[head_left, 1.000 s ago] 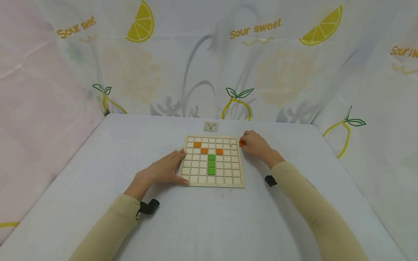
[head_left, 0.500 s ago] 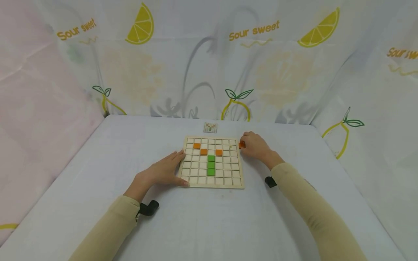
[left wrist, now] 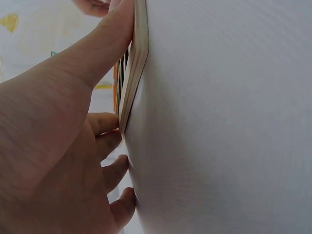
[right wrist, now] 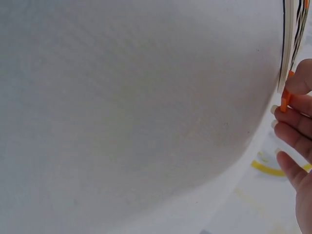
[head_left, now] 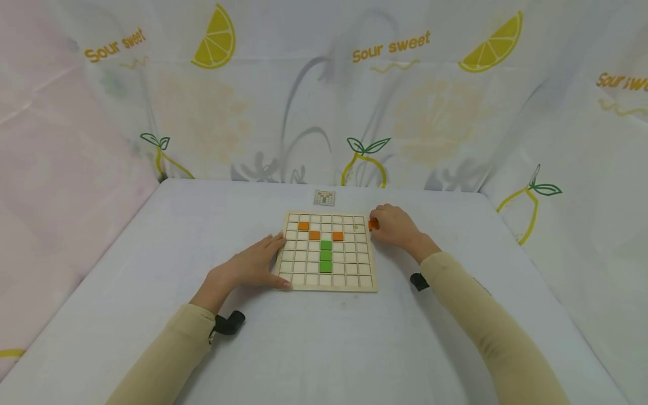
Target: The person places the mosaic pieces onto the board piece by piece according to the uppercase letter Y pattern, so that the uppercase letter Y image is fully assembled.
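A wooden grid board [head_left: 351,286] lies in mid-table in the head view. Three orange tiles, one of them this orange tile [head_left: 303,225], and a column of green tiles [head_left: 325,255] sit in its cells. My left hand [head_left: 250,262] rests against the board's left edge, fingers fairly straight, thumb at the near left corner. In the left wrist view, its thumb [left wrist: 100,46] lies along the board's edge. At the far right edge, my right hand [head_left: 397,226] pinches another orange tile [right wrist: 284,102], seen between thumb and fingers in the right wrist view.
A small pattern card [head_left: 324,197] lies behind the board, showing a coloured grid. White cloth covers the table [head_left: 334,349]. A fabric backdrop [head_left: 283,101] printed with lemons rises along the back and sides.
The whole head view has shifted slightly. Both hands keep their places at the board, and the orange tile stays in my right hand.
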Tool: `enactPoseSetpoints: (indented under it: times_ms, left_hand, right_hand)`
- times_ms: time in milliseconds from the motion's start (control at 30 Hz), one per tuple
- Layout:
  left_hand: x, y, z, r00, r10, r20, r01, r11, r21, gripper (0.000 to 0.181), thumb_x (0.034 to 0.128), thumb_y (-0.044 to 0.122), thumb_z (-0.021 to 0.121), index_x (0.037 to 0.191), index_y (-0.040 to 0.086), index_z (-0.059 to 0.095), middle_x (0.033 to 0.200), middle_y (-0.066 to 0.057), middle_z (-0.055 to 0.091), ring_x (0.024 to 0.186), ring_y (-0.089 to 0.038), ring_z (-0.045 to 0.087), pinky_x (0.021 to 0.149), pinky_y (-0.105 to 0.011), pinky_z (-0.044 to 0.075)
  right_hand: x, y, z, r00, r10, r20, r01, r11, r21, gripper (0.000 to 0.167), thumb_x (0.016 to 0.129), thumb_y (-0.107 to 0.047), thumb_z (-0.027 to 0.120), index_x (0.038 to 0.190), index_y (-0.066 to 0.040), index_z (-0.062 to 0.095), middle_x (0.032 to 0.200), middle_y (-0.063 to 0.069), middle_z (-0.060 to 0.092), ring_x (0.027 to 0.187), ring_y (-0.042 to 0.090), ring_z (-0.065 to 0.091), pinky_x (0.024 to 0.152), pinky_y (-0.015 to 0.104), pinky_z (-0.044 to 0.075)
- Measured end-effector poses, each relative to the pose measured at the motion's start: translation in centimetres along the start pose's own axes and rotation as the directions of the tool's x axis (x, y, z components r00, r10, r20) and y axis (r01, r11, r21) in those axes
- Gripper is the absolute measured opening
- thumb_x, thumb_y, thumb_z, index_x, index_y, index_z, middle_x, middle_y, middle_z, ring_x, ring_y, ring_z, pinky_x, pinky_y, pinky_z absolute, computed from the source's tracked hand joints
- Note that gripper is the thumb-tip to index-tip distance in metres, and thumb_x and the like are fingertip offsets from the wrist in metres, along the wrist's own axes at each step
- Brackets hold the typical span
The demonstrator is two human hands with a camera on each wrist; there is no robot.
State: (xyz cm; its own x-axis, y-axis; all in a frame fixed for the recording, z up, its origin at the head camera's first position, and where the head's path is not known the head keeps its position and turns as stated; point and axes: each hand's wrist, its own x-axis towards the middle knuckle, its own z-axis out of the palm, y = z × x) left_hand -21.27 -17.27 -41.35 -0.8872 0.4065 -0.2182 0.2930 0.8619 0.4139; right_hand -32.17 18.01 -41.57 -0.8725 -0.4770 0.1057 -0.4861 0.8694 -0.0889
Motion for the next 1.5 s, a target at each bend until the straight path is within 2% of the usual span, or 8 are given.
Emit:
enactPoseSetpoints:
  times_ms: [467,633,1200,1500]
  left_hand:
    - [-0.2,0.1,0.0,1.0,0.002,-0.005,-0.002,1.0,-0.005,0.117,0.0729,0.061,0.08,0.158,0.007,0.022,0.168,-0.011,0.015,0.155,-0.038,0.013,0.122,-0.057,0.023]
    - [-0.1,0.0,0.0,1.0,0.001,-0.004,-0.001,1.0,0.001,0.117,0.0727,0.062,0.08,0.158,0.007,0.022,0.168,-0.01,0.015,0.155,-0.038,0.013,0.123,-0.057,0.023]
    - [-0.1,0.1,0.0,1.0,-0.001,-0.009,0.001,1.0,0.0,0.118,0.072,0.063,0.08,0.158,0.008,0.022,0.168,-0.01,0.015,0.155,-0.038,0.014,0.122,-0.057,0.024]
    - [0.0,-0.1,0.0,1.0,-0.002,-0.005,0.002,1.0,0.0,0.118,0.0719,0.063,0.08,0.159,0.008,0.022,0.168,-0.01,0.015,0.155,-0.037,0.013,0.122,-0.058,0.024]
  right_hand:
    - [0.1,-0.5,-0.2,0.999,-0.039,-0.014,0.039,0.998,0.047,0.019,0.086,-0.009,0.062,0.101,-0.004,0.071,0.094,0.008,0.069,0.087,0.025,0.06,0.081,0.04,0.054]
    - [0.2,-1.0,-0.3,0.998,-0.056,-0.015,0.056,0.996,0.063,0.015,0.088,-0.009,0.062,0.1,-0.005,0.072,0.095,0.007,0.069,0.09,0.025,0.061,0.083,0.04,0.054]
    - [0.9,-2.5,-0.1,0.997,-0.076,-0.012,0.076,0.995,0.059,0.021,0.089,-0.013,0.063,0.107,-0.005,0.072,0.101,0.007,0.068,0.095,0.024,0.061,0.089,0.04,0.054]
    - [1.0,-3.4,-0.2,0.995,-0.095,-0.022,0.096,0.993,0.074,0.021,0.087,-0.012,0.064,0.105,-0.005,0.072,0.098,0.007,0.067,0.092,0.024,0.059,0.085,0.039,0.053]
